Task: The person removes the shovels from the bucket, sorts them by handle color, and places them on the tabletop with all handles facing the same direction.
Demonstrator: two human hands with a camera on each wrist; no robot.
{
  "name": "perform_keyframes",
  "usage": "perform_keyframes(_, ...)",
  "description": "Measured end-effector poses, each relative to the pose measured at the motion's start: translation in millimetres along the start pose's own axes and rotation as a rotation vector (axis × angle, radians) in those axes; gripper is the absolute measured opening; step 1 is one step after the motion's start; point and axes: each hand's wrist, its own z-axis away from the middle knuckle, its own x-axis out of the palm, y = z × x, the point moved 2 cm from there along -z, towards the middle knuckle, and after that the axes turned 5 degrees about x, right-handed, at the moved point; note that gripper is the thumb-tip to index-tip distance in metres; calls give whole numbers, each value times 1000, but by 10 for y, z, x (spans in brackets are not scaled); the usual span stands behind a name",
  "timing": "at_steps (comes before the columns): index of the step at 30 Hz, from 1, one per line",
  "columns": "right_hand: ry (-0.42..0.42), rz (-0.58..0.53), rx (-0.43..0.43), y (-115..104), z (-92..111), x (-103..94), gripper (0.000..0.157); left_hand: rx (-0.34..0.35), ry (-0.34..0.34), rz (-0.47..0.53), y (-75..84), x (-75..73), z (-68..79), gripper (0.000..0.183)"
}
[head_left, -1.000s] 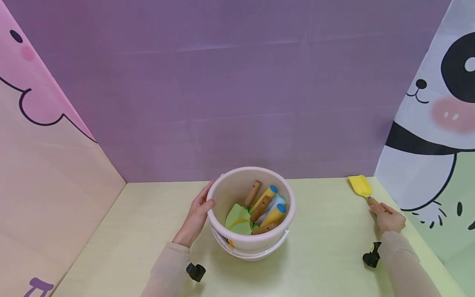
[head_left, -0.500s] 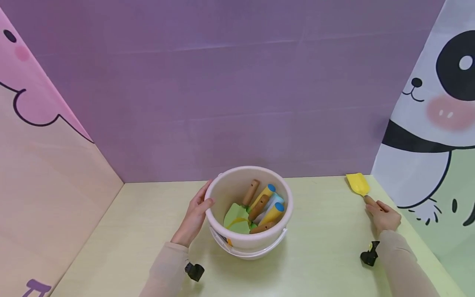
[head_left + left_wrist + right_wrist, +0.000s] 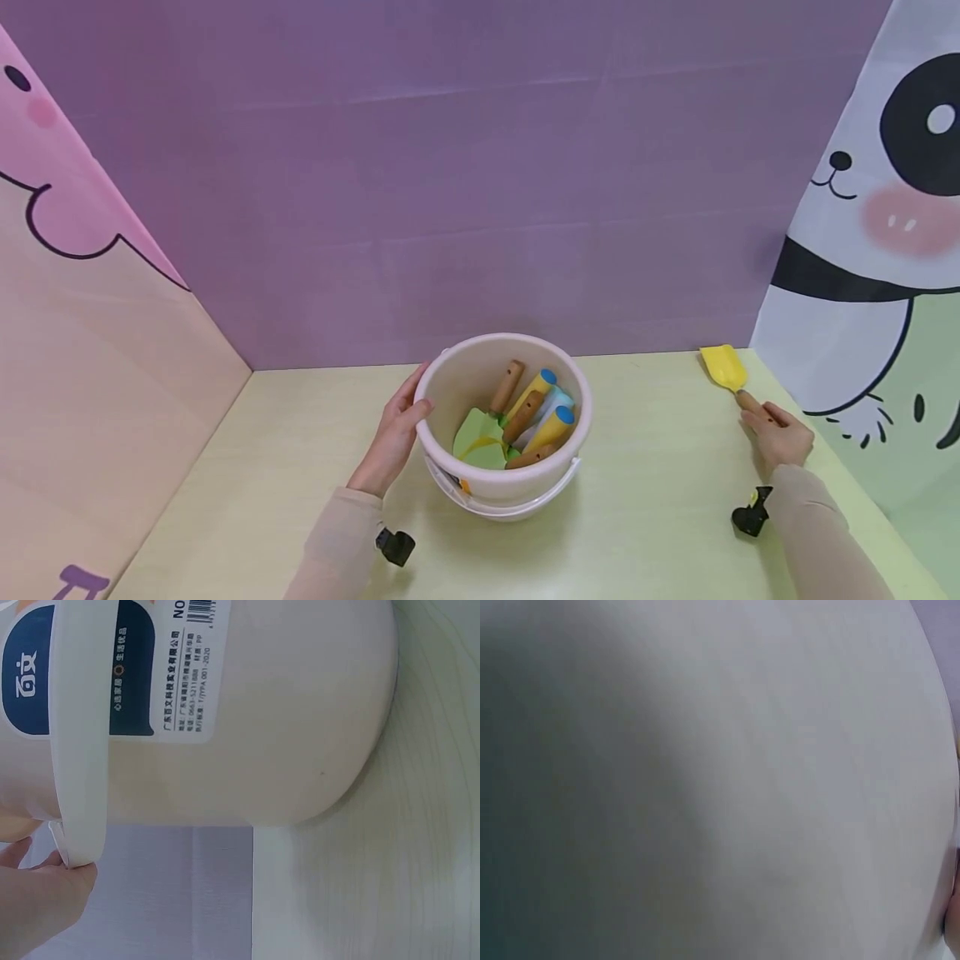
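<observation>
A pale pink bucket stands on the table, with several small garden tools inside: a green blade, wooden handles and yellow handles with blue ends. My left hand grips the bucket's left rim, thumb over the edge and fingers along the outside. Close up in the left wrist view, the white bail handle hangs down the bucket's labelled side. Far to the right, my right hand grips the wooden handle of a small yellow shovel, blade towards the back wall. The right wrist view shows mostly blurred tabletop.
A purple wall closes off the table's back edge. Printed side walls stand at the left and right, the latter with a panda picture close beside my right hand. Pale tabletop lies between bucket and shovel.
The head view has shifted slightly. Both hands keep the same holds, and the bucket and shovel stay in place on the table.
</observation>
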Motion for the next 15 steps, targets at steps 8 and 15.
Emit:
perform_keyframes(8, -31, 133, -55, -82, 85, -76, 74, -6, 5, 4, -11, 5, 15, 62)
perform_keyframes(15, -58, 224, -103, -146, 147, -96, 82, 3, 5, -2, -14, -6, 10, 62)
